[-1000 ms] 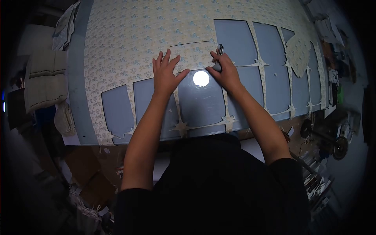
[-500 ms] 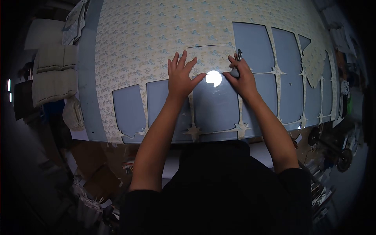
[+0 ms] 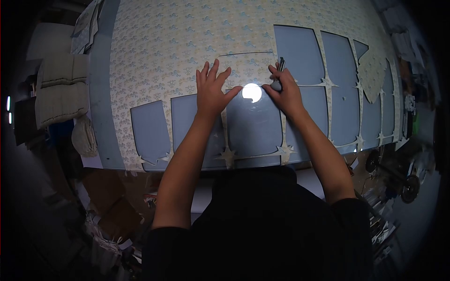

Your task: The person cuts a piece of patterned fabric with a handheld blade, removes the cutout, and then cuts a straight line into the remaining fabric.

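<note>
Patterned cream fabric (image 3: 164, 42) with blue and yellow motifs covers much of the grey-blue table (image 3: 101, 93). Several panel-shaped openings in its lower and right parts show the table surface. My left hand (image 3: 214, 89) lies on the fabric with fingers spread, its thumb at the upper edge of a middle opening. My right hand (image 3: 285, 89) is closed around a small dark cutting tool (image 3: 281, 64), with thumb near the same edge. A thin dark slit runs across the fabric above both hands. Bright glare sits between the thumbs.
At the right, a loose patterned fabric piece (image 3: 372, 77) lies over the cut-out area. Stacked beige padded cloths (image 3: 63, 96) stand left of the table. Brown cardboard (image 3: 115, 201) and scraps lie below the table's front edge. A dark wheel (image 3: 410, 188) is at the lower right.
The whole view has shifted slightly, so table and hands appear a little further left. Both hands keep nearly the same pose on the fabric.
</note>
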`<state>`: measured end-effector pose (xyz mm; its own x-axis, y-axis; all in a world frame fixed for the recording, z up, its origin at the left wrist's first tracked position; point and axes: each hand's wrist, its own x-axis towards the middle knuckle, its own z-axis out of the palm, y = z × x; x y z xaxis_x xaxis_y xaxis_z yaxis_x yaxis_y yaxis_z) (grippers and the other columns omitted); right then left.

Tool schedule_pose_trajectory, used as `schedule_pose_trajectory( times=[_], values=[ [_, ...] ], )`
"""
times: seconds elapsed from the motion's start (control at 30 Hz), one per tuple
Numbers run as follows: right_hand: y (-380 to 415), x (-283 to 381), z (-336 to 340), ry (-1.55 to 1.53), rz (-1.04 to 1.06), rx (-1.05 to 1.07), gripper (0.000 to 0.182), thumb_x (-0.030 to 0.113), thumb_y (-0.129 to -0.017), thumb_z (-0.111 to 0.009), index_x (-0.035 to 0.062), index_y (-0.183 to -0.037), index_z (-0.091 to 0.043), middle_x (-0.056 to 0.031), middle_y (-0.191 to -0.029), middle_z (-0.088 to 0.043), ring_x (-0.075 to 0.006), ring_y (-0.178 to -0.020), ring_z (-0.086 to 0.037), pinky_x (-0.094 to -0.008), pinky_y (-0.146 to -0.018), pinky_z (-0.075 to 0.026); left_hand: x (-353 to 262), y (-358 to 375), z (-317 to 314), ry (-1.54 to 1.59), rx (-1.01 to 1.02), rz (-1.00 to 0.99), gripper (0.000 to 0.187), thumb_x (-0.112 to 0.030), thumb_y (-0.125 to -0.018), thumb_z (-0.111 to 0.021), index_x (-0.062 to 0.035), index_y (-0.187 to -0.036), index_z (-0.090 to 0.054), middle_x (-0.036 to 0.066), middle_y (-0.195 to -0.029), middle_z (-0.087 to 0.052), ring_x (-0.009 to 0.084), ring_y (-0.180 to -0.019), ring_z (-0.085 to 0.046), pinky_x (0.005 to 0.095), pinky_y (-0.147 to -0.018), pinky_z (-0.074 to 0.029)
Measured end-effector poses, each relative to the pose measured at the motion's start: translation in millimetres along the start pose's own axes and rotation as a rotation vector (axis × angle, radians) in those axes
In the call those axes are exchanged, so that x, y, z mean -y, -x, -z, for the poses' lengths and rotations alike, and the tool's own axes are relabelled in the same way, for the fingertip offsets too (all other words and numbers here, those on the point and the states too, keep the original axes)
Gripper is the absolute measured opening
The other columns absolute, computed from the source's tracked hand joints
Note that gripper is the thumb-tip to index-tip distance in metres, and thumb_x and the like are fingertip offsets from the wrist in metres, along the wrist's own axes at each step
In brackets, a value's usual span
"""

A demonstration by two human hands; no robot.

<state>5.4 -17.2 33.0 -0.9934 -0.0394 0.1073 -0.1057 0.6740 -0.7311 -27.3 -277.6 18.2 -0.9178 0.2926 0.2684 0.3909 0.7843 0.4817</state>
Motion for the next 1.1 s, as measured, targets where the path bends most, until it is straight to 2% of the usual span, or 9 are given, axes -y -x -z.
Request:
schedule_pose_trajectory(
  times=[0.43, 0.5, 0.6, 0.7, 0.83, 0.93, 1.0, 1.03, 1.1],
  values=[
    [0.5, -6.8, -3.6, 0.019, 0.069, -0.039, 0.05, 0.014, -0.084, -0.085, 0.0063, -0.129, -0.064, -0.0123, -0.12, -0.066, -0.0339, -0.134, -0.058, -0.0407, -0.106, -0.049, 0.8, -0.3, -0.4, 0.007, 0.008, -0.001, 0.065, -0.05, -0.081, -0.085, -0.0138, -0.133, -0.071, 0.02, -0.158, -0.048, 0.0444, -0.152, -0.033, 0.0655, -0.123, -0.017],
    [-0.3, -8.0, -3.7, -0.008, 0.073, -0.04, 0.061, 0.02, -0.083, -0.085, 0.007, -0.137, -0.061, -0.0117, -0.111, -0.069, -0.0362, -0.11, -0.063, -0.0453, -0.106, -0.049, 0.8, -0.5, -0.5, -0.001, 0.014, 0.006, 0.065, -0.049, -0.08, -0.085, -0.0138, -0.133, -0.071, 0.02, -0.159, -0.047, 0.0444, -0.152, -0.033, 0.0655, -0.123, -0.017],
    [-0.4, -10.7, -5.9, 0.017, 0.09, -0.042, 0.063, 0.021, -0.084, -0.084, 0.0081, -0.14, -0.06, -0.0119, -0.112, -0.069, -0.037, -0.112, -0.064, -0.0495, -0.116, -0.042, 0.6, -0.7, -0.7, -0.006, 0.006, -0.003, 0.065, -0.048, -0.08, -0.086, -0.0127, -0.133, -0.071, 0.02, -0.158, -0.048, 0.0465, -0.15, -0.035, 0.0661, -0.122, -0.019],
    [-0.2, -10.2, -5.8, -0.015, 0.075, -0.039, 0.064, 0.021, -0.084, -0.084, 0.0079, -0.142, -0.059, -0.0117, -0.111, -0.069, -0.0369, -0.113, -0.064, -0.0519, -0.121, -0.037, 0.9, -0.8, -0.9, -0.018, 0.011, 0.0, 0.066, -0.048, -0.079, -0.086, -0.0132, -0.133, -0.071, 0.02, -0.158, -0.048, 0.046, -0.15, -0.035, 0.0656, -0.123, -0.019],
    [-0.9, -15.2, -8.2, -0.009, 0.095, -0.036, 0.066, 0.021, -0.083, -0.086, 0.0067, -0.142, -0.058, -0.0126, -0.111, -0.069, -0.037, -0.113, -0.064, -0.0522, -0.12, -0.039, 1.4, -1.1, -0.9, -0.007, 0.034, 0.016, 0.064, -0.049, -0.081, -0.084, -0.0137, -0.132, -0.071, 0.02, -0.159, -0.046, 0.0445, -0.152, -0.032, 0.0657, -0.123, -0.017],
    [2.1, -16.2, -7.9, -0.034, 0.135, -0.066, 0.068, 0.02, -0.084, -0.086, 0.006, -0.143, -0.057, -0.0122, -0.115, -0.069, -0.0337, -0.117, -0.064, -0.0494, -0.121, -0.038, -0.1, -1.9, 0.3, -0.024, 0.028, -0.002, 0.064, -0.05, -0.081, -0.084, -0.0134, -0.132, -0.071, 0.02, -0.159, -0.046, 0.0451, -0.152, -0.032, 0.0658, -0.124, -0.016],
    [3.1, -8.3, -5.7, -0.247, 0.088, -0.26, 0.059, 0.019, -0.083, -0.087, 0.0056, -0.135, -0.063, -0.0116, -0.112, -0.072, -0.03, -0.108, -0.07, -0.0405, -0.111, -0.048, -1.6, -2.9, 2.9, -0.019, 0.05, 0.008, 0.06, -0.049, -0.084, -0.082, -0.0134, -0.132, -0.071, 0.021, -0.158, -0.046, 0.0456, -0.151, -0.031, 0.0655, -0.124, -0.015],
    [5.8, -4.3, 2.0, -0.244, 0.089, -0.259, 0.059, 0.019, -0.083, -0.087, 0.0056, -0.135, -0.063, -0.0116, -0.112, -0.072, -0.03, -0.108, -0.07, -0.0405, -0.111, -0.048, -2.0, -3.8, 3.8, -0.015, 0.048, 0.009, 0.06, -0.049, -0.084, -0.082, -0.0134, -0.132, -0.071, 0.021, -0.158, -0.046, 0.0456, -0.151, -0.031, 0.0655, -0.124, -0.015],
    [12.2, 5.2, 24.6, -0.211, -0.236, -0.218, 0.029, 0.02, -0.089, -0.083, 0.0046, -0.108, -0.067, -0.0094, -0.108, -0.076, -0.0192, -0.095, -0.072, -0.0331, -0.085, -0.057, -3.2, -5.7, 3.9, -0.096, 0.04, 0.02, 0.054, -0.044, -0.087, -0.08, -0.0118, -0.129, -0.072, 0.02, -0.155, -0.05, 0.0456, -0.151, -0.032, 0.0673, -0.124, -0.014]
  ],
)
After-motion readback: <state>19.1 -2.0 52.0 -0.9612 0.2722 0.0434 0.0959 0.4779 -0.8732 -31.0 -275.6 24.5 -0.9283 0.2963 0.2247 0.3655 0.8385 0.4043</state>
